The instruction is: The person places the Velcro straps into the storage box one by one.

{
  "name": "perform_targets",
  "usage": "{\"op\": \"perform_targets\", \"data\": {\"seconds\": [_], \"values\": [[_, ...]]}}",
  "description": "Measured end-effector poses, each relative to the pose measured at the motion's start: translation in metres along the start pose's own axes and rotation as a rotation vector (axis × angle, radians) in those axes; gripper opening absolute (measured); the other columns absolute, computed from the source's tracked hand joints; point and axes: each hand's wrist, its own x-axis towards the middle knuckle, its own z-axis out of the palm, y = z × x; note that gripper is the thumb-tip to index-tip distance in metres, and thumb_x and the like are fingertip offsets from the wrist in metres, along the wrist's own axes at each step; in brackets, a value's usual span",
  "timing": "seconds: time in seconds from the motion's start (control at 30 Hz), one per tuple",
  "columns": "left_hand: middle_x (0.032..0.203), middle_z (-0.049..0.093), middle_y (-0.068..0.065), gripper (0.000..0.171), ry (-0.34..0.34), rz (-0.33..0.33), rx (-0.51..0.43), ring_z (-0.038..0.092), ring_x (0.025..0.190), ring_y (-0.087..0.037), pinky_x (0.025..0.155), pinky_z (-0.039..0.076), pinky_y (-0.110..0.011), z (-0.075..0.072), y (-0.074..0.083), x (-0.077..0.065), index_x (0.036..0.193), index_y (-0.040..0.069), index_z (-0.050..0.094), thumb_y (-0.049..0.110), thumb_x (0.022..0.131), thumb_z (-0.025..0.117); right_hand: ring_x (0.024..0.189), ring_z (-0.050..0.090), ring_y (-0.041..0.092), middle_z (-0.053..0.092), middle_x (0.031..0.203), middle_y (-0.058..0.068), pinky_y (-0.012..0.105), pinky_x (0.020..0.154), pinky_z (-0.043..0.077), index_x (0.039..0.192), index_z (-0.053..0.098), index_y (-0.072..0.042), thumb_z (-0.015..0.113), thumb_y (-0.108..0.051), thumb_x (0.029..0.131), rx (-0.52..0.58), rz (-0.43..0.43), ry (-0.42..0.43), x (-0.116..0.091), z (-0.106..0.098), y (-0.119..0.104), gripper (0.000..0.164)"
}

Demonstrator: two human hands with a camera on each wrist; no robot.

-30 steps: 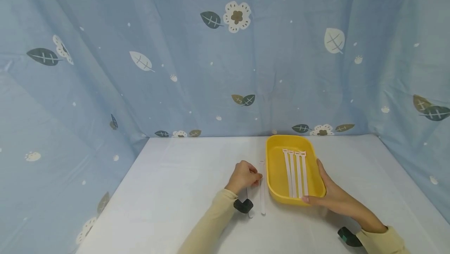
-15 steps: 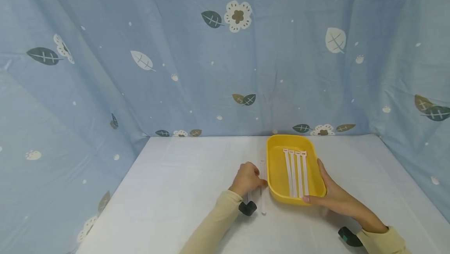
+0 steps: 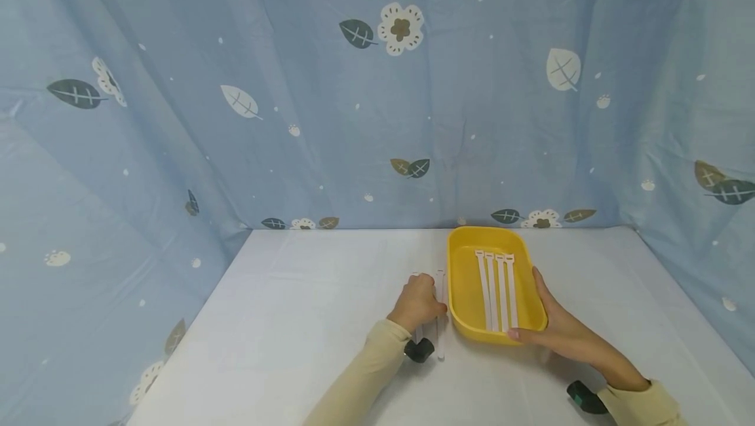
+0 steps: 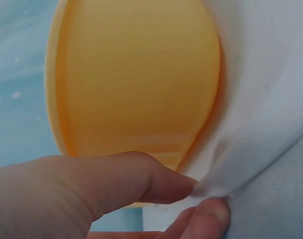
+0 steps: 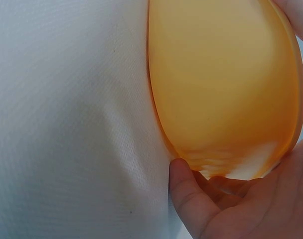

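Note:
In the head view, my left hand (image 3: 417, 301) is low over the table beside the yellow tray (image 3: 463, 288), thumb and forefinger pinching at a white cable tie (image 3: 440, 347) with a slotted head. The left wrist view shows a white band (image 4: 251, 154) running up from those fingertips, close to the tray's side (image 4: 141, 74). A second tie (image 3: 415, 274) lies left of the first, mostly covered by the hand. My right hand (image 3: 557, 331) grips the tray's near right corner, thumb over the rim. Inside the tray, several white ties (image 3: 491, 295) lie side by side, heads away from me.
The white-covered table (image 3: 307, 295) stretches left and right of the tray. A blue patterned curtain (image 3: 318, 118) hangs along its back and sides. Black wrist cameras (image 3: 420, 350) sit at both wrists, the left one close above the ties.
My left hand has shifted slightly right and toward me, its fingers coming down onto the cable tie nearest the tray. The right hand and the tray have stayed in place.

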Motion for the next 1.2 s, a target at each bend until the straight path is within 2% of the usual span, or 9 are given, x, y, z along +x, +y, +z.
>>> {"op": "perform_targets", "data": {"seconds": [0.13, 0.3, 0.37, 0.53, 0.67, 0.93, 1.2], "values": [[0.088, 0.061, -0.009, 0.024, -0.01, 0.006, 0.007, 0.056, 0.067, -0.019, 0.057, 0.05, -0.028, -0.003, -0.002, 0.0, 0.095, -0.003, 0.07, 0.012, 0.082, 0.083, 0.151, 0.005, 0.065, -0.012, 0.168, 0.035, 0.087, 0.109, 0.019, 0.16, -0.03, -0.012, 0.078, -0.027, 0.088, 0.011, -0.002, -0.003, 0.001, -0.001, 0.001, 0.13], [0.102, 0.071, -0.013, 0.036, -0.019, 0.028, 0.029, 0.065, 0.085, -0.022, 0.077, 0.061, -0.037, -0.007, -0.003, -0.001, 0.113, -0.006, 0.071, 0.011, 0.084, 0.082, 0.151, 0.006, 0.066, -0.013, 0.168, 0.035, 0.087, 0.108, 0.023, 0.159, -0.03, -0.014, 0.077, -0.03, 0.089, -0.01, 0.01, -0.005, 0.001, -0.001, 0.0, 0.129], [0.102, 0.073, -0.012, 0.04, -0.029, 0.035, 0.034, 0.068, 0.086, -0.021, 0.081, 0.062, -0.038, -0.009, -0.004, -0.001, 0.12, -0.006, 0.07, 0.011, 0.085, 0.081, 0.151, 0.006, 0.065, -0.013, 0.168, 0.034, 0.086, 0.108, 0.023, 0.16, -0.03, -0.014, 0.077, -0.031, 0.089, -0.017, 0.011, -0.003, 0.001, -0.001, 0.0, 0.129], [0.089, 0.075, -0.006, 0.043, -0.073, 0.027, 0.005, 0.067, 0.071, -0.014, 0.075, 0.061, -0.033, -0.012, -0.005, 0.0, 0.127, -0.004, 0.067, 0.008, 0.087, 0.078, 0.152, 0.006, 0.064, -0.014, 0.169, 0.032, 0.086, 0.109, 0.022, 0.159, -0.031, -0.015, 0.078, -0.029, 0.089, -0.007, 0.002, -0.001, 0.001, -0.001, -0.002, 0.13], [0.09, 0.077, -0.007, 0.045, -0.104, 0.026, -0.044, 0.069, 0.063, -0.011, 0.072, 0.06, -0.03, -0.017, -0.006, 0.0, 0.132, -0.002, 0.066, 0.006, 0.088, 0.075, 0.151, 0.006, 0.064, -0.014, 0.169, 0.033, 0.087, 0.108, 0.021, 0.159, -0.031, -0.016, 0.078, -0.029, 0.089, 0.0, 0.0, -0.004, 0.001, -0.001, -0.002, 0.131], [0.098, 0.075, -0.014, 0.044, -0.134, 0.048, -0.159, 0.073, 0.062, -0.014, 0.064, 0.062, -0.027, -0.026, -0.01, 0.001, 0.131, -0.004, 0.065, 0.001, 0.088, 0.072, 0.151, 0.006, 0.065, -0.013, 0.169, 0.034, 0.087, 0.108, 0.021, 0.159, -0.031, -0.015, 0.078, -0.029, 0.088, 0.0, 0.006, -0.002, 0.001, 0.0, 0.0, 0.131], [0.091, 0.072, -0.009, 0.043, -0.148, 0.05, -0.276, 0.072, 0.06, -0.015, 0.06, 0.063, -0.027, -0.03, -0.012, 0.005, 0.131, -0.005, 0.064, -0.003, 0.088, 0.067, 0.151, 0.004, 0.066, -0.016, 0.168, 0.033, 0.088, 0.108, 0.018, 0.159, -0.031, -0.015, 0.078, -0.027, 0.088, 0.01, -0.003, -0.002, 0.001, 0.0, 0.0, 0.131]]}}
